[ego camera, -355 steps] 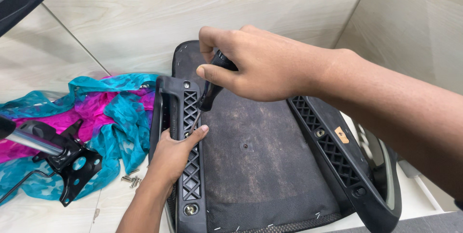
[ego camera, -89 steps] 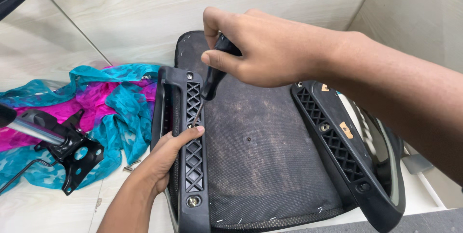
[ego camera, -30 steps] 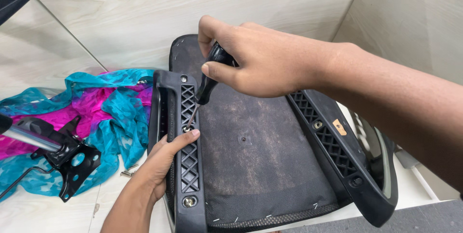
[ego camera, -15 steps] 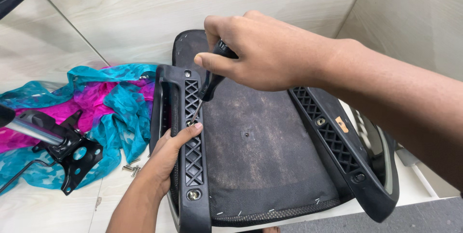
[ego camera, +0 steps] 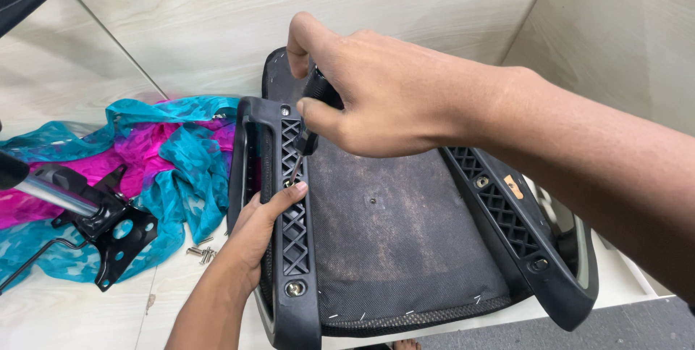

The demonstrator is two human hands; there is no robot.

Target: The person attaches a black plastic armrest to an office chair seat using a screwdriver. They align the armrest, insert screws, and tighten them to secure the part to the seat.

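An upturned office chair seat (ego camera: 391, 241) lies on the floor, its dusty black fabric underside facing up. A black latticed armrest bracket (ego camera: 289, 220) runs along its left side, another (ego camera: 514, 227) along its right. My right hand (ego camera: 376, 89) is closed around a black-handled screwdriver (ego camera: 308, 129), whose tip points down into the left bracket. My left hand (ego camera: 253, 230) grips that bracket from the left, thumb lying on the lattice just below the tip.
A turquoise and pink cloth (ego camera: 145, 169) lies on the floor to the left. On it rests a black chair mechanism plate with a metal cylinder (ego camera: 94, 212). Several loose screws (ego camera: 201, 251) lie beside the seat. A tiled wall rises behind.
My right hand has turned slightly on the screwdriver handle and the view has shifted a little. My left hand keeps its hold on the bracket.
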